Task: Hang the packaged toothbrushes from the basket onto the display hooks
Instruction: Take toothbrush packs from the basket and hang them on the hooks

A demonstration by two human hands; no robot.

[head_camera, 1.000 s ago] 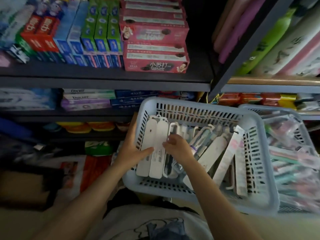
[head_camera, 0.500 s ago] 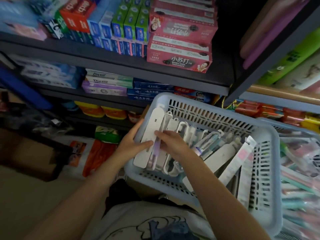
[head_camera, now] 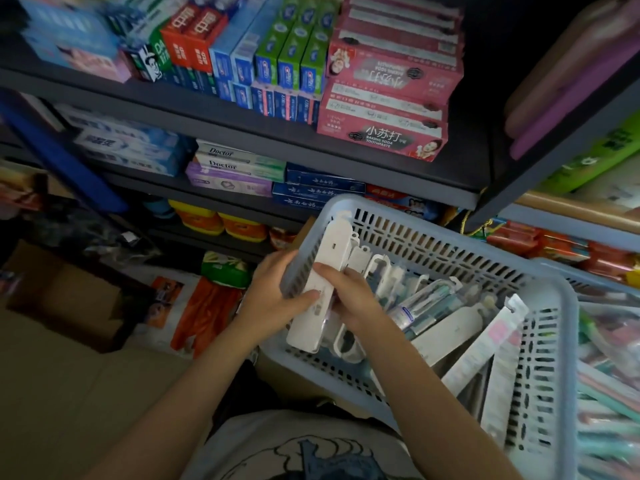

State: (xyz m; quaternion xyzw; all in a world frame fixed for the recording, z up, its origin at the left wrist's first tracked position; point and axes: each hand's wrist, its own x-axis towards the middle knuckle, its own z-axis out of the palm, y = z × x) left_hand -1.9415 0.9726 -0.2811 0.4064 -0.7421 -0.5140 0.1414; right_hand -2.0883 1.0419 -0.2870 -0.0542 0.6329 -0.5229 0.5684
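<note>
- Head view: a white toothbrush pack (head_camera: pixel 320 289) is pinched between the left hand (head_camera: pixel 273 296) and the right hand (head_camera: pixel 349 299), fingers curled on it.
- Its long side runs from 7 to 1 o'clock, by the left wall of the blue basket (head_camera: pixel 450 233).
- More packs (head_camera: pixel 446 330) are seen at 3 o'clock.
- Open room is seen at 12 o'clock, below the dark shelf (head_camera: pixel 311 147). No hooks are seen.

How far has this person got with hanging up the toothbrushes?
Nothing looks hung yet: no display hooks show in this view. In hand: the left hand and right hand together grip a white toothbrush pack at the left end of the basket. Left to do: many more packs lie in that basket, and a second basket beside it also holds some.
</note>
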